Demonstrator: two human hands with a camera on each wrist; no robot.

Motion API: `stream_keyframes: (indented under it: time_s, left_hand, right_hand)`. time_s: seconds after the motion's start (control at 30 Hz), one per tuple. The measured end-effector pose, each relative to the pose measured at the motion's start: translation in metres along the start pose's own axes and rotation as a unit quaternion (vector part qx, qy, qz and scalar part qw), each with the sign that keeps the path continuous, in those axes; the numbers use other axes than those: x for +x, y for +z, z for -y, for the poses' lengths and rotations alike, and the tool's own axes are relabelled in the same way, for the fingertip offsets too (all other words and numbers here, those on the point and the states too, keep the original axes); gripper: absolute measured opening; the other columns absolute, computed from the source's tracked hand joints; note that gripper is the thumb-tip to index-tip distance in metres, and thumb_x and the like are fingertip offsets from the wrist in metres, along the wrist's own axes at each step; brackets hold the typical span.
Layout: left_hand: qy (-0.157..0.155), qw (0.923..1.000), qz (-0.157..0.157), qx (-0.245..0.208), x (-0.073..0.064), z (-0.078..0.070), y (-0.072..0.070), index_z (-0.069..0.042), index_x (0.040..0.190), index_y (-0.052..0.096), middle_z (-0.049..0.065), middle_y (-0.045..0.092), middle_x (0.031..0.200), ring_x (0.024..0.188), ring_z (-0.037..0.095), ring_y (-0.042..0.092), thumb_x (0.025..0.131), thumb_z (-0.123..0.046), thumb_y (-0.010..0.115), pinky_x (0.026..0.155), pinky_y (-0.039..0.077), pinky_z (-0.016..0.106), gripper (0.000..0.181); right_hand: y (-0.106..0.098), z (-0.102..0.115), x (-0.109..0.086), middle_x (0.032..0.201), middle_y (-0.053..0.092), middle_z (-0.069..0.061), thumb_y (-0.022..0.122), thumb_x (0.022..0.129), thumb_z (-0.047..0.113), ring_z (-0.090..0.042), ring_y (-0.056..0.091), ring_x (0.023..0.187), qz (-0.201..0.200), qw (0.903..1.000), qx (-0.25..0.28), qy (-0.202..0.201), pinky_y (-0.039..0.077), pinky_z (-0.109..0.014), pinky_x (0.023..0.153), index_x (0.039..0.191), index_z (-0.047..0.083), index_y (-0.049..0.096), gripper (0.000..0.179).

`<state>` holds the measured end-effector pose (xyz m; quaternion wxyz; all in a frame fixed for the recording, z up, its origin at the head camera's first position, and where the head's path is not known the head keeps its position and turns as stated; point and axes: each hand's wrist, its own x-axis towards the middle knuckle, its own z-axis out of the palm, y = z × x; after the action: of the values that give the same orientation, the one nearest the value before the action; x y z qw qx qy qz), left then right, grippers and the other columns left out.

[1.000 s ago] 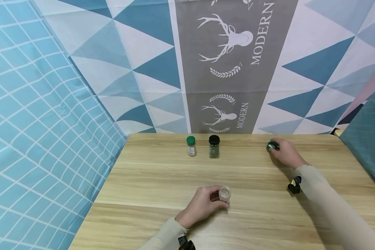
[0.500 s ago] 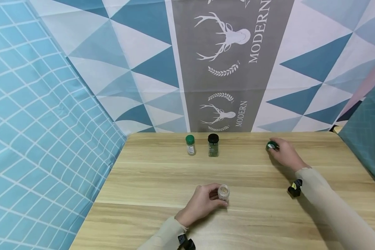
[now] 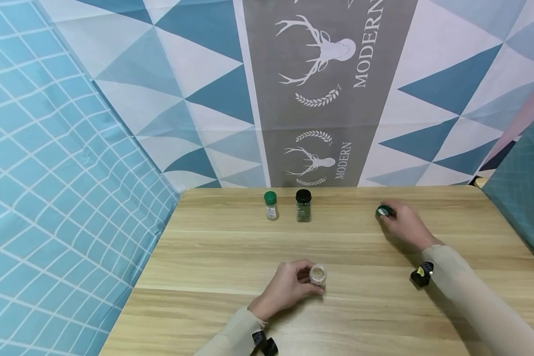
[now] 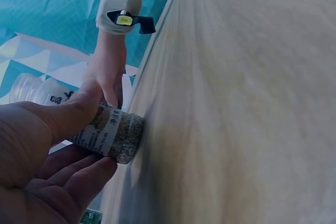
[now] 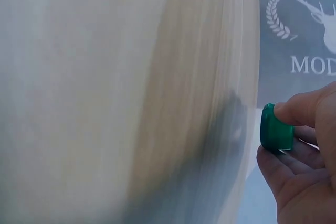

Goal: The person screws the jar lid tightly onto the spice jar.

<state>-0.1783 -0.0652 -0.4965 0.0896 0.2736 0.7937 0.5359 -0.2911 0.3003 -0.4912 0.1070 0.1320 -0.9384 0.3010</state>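
Note:
My left hand (image 3: 287,287) holds an uncapped clear spice jar (image 3: 318,276) near the front middle of the table, thumb on one side and fingers on the other. In the left wrist view the labelled jar (image 4: 113,132) shows coarse grains at its base, close over the wood. At the back right my right hand (image 3: 405,222) pinches a green cap (image 3: 384,211) between thumb and fingers, its pale inside facing the head camera. The right wrist view shows this green cap (image 5: 275,129) side-on, with the wooden surface beside it.
At the back of the table (image 3: 213,257) stand a small green-capped jar (image 3: 271,206) and a black-capped jar (image 3: 303,206) with green contents. A patterned curtain (image 3: 311,99) hangs behind the table, and a blue gridded cloth (image 3: 58,198) runs along the left.
My right hand has come slightly toward the front and left with the green cap, which now tilts a little differently. The left hand and its jar have hardly moved; the head view shifts slightly.

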Motion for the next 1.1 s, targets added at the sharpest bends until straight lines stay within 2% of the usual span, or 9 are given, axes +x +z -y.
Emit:
stream_keyframes:
  time_s: [0.17, 0.43, 0.77, 1.1]
  left_hand:
    - [-0.007, 1.0000, 0.003, -0.001, 0.000, 0.000, -0.001, -0.009, 0.110, 0.073, 0.000, 0.077, 0.106, 0.100, 0.001, 0.072, 0.078, -0.008, 0.089, 0.090, 0.057, 0.016, 0.036]
    - [-0.016, 0.9998, -0.002, 0.010, 0.000, 0.002, 0.000, -0.007, 0.114, 0.074, 0.001, 0.077, 0.107, 0.097, 0.000, 0.071, 0.081, -0.010, 0.088, 0.086, 0.058, 0.015, 0.036]
    - [-0.024, 0.9997, -0.001, 0.005, 0.000, 0.001, -0.001, -0.006, 0.117, 0.073, 0.003, 0.077, 0.109, 0.099, 0.002, 0.072, 0.082, -0.011, 0.087, 0.087, 0.058, 0.016, 0.038]
    - [-0.015, 0.9995, -0.008, 0.026, 0.001, 0.001, 0.000, -0.008, 0.116, 0.076, 0.004, 0.078, 0.110, 0.100, 0.004, 0.073, 0.081, -0.013, 0.088, 0.087, 0.057, 0.014, 0.038]
  right_hand:
    - [0.005, 0.009, -0.006, 0.129, 0.059, -0.039, 0.067, 0.095, -0.001, -0.053, 0.062, 0.114, 0.003, 0.9999, 0.010, -0.006, 0.058, -0.062, 0.089, 0.136, -0.014, 0.056, 0.044]
    - [0.005, 0.027, -0.018, 0.127, 0.061, -0.038, 0.070, 0.093, -0.001, -0.051, 0.066, 0.109, 0.014, 0.9997, 0.013, -0.012, 0.060, -0.057, 0.086, 0.134, -0.014, 0.058, 0.044]
    - [0.007, 0.052, -0.026, 0.119, 0.064, -0.035, 0.073, 0.089, -0.008, -0.047, 0.070, 0.104, 0.014, 0.9972, 0.053, -0.051, 0.062, -0.047, 0.084, 0.127, -0.016, 0.061, 0.041]
    - [0.008, 0.072, -0.038, 0.118, 0.068, -0.029, 0.073, 0.089, -0.009, -0.041, 0.072, 0.103, 0.025, 0.9951, 0.068, -0.066, 0.063, -0.045, 0.084, 0.125, -0.013, 0.064, 0.038]
